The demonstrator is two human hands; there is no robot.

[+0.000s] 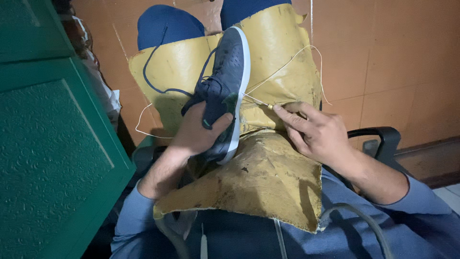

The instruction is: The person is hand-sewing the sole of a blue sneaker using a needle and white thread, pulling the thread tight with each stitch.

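1. The left hand (199,132) is closed around the heel end of a dark blue shoe (224,86), thumb across its upper, and holds it on edge with the white sole facing right.
2. The shoe rests on a worn yellow sheet (268,177) draped over the person's lap and knees.
3. The right hand (318,132) pinches the handle of a thin awl (261,103) between thumb and fingertips; the remaining fingers are curled in.
4. The awl tip meets the white sole edge at mid-length.
5. A white thread (306,52) runs from the sole in a loop over the sheet; a second loop hangs at the left.
6. The dark lace (155,72) trails loose toward the knee.
7. A green panel (48,144) stands at the left; a black chair arm (383,136) shows behind the right hand.
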